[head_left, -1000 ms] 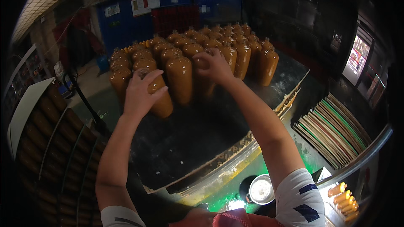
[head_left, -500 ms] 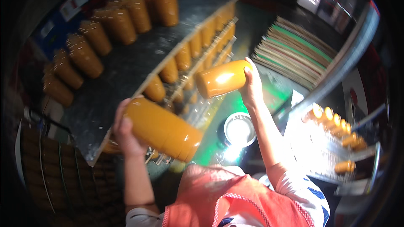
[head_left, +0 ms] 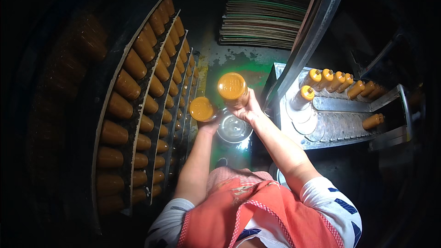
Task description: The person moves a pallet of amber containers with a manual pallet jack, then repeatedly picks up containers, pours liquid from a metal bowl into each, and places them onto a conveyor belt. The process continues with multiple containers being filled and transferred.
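My left hand (head_left: 209,126) is closed around a glossy orange-brown jar (head_left: 200,109), whose round flat end with raised marks faces up. A second jar (head_left: 232,86) of the same kind sits in my right hand (head_left: 248,109), a little higher and farther forward. My right fingers wrap its side, and its embossed round end also shows. The two jars are close together in front of me. Below them on the floor stands a round pale basin (head_left: 234,129), partly covered by my right hand.
At the left, rack boards (head_left: 148,93) bear rows of similar jars (head_left: 127,85). A metal machine (head_left: 342,104) at the right carries several orange pieces (head_left: 337,81). A steel post (head_left: 307,36) rises beside it. Flat boards (head_left: 264,18) are stacked at the far side.
My view has swung round, bringing the rack to the left and the machine closer. The jars, held sideways and apart before, are now nearer each other with their round ends up.
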### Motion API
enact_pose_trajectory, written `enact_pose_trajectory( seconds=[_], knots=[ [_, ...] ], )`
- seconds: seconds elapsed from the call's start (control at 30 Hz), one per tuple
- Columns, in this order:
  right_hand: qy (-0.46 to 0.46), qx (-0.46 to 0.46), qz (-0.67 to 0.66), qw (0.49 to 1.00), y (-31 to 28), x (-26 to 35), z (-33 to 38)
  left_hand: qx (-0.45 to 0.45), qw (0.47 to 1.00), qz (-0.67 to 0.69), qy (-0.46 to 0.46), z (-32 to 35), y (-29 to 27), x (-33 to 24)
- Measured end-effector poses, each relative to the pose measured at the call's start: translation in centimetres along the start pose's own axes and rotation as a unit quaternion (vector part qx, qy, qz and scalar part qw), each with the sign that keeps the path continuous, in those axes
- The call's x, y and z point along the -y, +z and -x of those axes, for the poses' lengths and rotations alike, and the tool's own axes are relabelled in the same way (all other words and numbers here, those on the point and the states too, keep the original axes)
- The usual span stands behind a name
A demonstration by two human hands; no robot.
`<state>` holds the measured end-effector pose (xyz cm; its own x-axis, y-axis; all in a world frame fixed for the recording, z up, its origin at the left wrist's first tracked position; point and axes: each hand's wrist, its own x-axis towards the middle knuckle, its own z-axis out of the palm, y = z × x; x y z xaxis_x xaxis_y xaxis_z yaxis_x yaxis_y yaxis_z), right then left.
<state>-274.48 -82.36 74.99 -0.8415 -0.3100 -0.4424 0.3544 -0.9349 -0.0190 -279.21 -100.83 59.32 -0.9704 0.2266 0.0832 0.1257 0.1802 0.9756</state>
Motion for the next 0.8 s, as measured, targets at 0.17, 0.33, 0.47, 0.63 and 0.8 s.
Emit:
enact_pose_trajectory(
  seconds=[0.17, 0.33, 0.47, 0.63, 0.8],
  knots=[
    [-0.047, 0.031, 0.041, 0.998, -0.2, 0.1, -0.4, 0.053, 0.613, 0.748, -0.249, -2.0, 0.1, 0.3],
    [-0.041, 0.020, 0.037, 0.998, -1.7, -0.7, 0.5, 0.182, 0.434, 0.829, -0.302, -2.1, -0.5, 2.2],
    [-0.063, 0.006, 0.037, 0.997, -3.0, -1.5, 8.7, -0.076, 0.649, 0.670, -0.354, 0.1, 1.5, 1.9],
    [-0.279, -0.116, 0.113, 0.946, -12.5, 6.2, 25.8, 0.293, 0.659, 0.617, -0.314, 4.1, 2.3, -2.9],
    [-0.565, -0.351, 0.286, 0.689, -17.6, 18.3, 44.2, 0.227, 0.857, 0.396, -0.237, 7.8, 13.7, -16.5]
  ],
)
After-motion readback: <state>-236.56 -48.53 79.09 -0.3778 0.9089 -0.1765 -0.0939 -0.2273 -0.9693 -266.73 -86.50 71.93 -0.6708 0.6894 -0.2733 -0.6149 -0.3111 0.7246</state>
